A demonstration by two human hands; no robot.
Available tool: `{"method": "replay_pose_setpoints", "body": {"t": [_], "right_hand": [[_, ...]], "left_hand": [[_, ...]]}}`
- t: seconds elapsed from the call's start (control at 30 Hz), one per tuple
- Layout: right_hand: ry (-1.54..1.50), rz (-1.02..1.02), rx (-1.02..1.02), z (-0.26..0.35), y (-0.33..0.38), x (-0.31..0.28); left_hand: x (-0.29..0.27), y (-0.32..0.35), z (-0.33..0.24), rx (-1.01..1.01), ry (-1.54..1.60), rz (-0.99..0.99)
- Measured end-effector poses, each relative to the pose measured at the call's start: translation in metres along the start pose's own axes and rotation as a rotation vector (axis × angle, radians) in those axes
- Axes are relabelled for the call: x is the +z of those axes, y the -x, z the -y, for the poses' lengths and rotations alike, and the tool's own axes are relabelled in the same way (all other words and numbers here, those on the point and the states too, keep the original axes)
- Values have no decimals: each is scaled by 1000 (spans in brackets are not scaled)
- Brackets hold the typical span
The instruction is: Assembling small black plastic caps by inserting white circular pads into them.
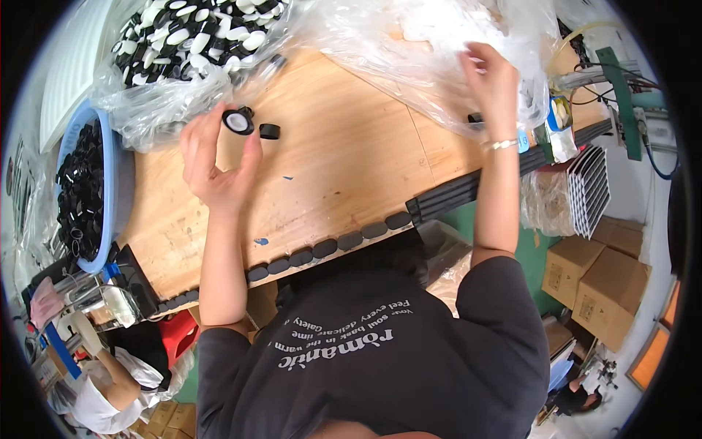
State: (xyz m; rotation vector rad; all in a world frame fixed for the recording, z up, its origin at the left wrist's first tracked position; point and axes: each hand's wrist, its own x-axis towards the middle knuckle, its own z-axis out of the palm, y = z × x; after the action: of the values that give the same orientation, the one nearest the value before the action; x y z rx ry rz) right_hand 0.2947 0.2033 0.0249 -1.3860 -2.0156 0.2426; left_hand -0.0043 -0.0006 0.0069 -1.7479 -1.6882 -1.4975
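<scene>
- Holding a small black cap with a white liner face between thumb and fingertips, the left hand keeps it raised just above the wooden bench; the grip is a light pinch at the rim, with the liner turned toward the camera.
- Lying on the bench just beside that cap is a second, plain black cap, apart from the fingers.
- Reaching into the clear plastic bag at the far side of the bench, the right hand has its fingers curled against the film; whether it grips the film or something inside the bag cannot be told.
- To do this step well, the judgement is that the pinch should stay on the cap's rim, so the white liner remains uncovered and its seating can be checked, while the wrist stays low over the bench in case the cap slips.
- The right hand would do best to pull the film gently, since the bag sags over the bench edge and could spill.
- Around the work stand another bag of black-and-white caps at the far left and a blue tub full of black caps at the left edge.
</scene>
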Motion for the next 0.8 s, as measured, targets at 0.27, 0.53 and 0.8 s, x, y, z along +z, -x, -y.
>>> {"method": "replay_pose_setpoints", "body": {"t": [0.27,0.53,0.8], "right_hand": [[383,233,-27,-111,-21,1],[-470,116,136,10,-3,-17],[-1061,196,-245,176,61,53]], "left_hand": [[3,3,-2,4,134,13],[7,0,-2,47,167,-26],[6,5,-2,-19,66,-64]]}}
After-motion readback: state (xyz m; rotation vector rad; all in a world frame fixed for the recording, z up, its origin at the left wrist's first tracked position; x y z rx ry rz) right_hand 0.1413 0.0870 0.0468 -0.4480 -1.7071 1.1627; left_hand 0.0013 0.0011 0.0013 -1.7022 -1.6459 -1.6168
